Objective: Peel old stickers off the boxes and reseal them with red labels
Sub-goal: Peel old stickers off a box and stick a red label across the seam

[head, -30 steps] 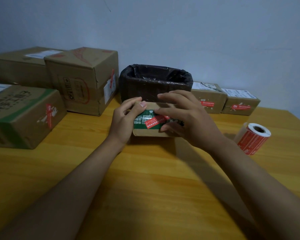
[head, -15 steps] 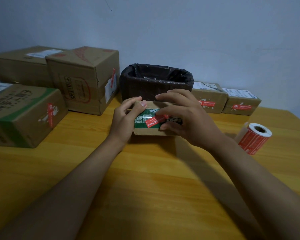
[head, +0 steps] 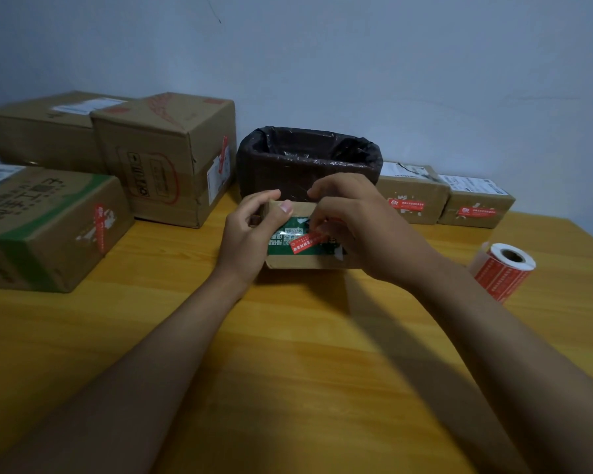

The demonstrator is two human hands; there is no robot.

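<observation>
At the centre of the frame a small cardboard box (head: 300, 249) sits on the wooden table (head: 288, 354), its green-printed front facing the camera with a red label (head: 307, 241) lying slantwise across it. The left hand (head: 250, 230) steadies the box from the left, its thumb on the top front edge and the fingers curled round the corner. The right hand (head: 353, 224) bends over the right half, fingers curled with the tips at the label's upper right end — whether they pinch a lifted corner or press it down cannot be told from here.

The step looks like working that label's end, so the box should stay pinned flat against the table while the right fingertips act. If peeling, pull low and slow along the label's length to spare the cardboard face; white torn patches already show on the green print. If sealing, rub from the middle outward — firm, no bubbles.

The bag-lined bin (head: 308, 159) stands just behind for scraps, and the roll of red labels (head: 504, 271) lies at the right of the frame.
</observation>
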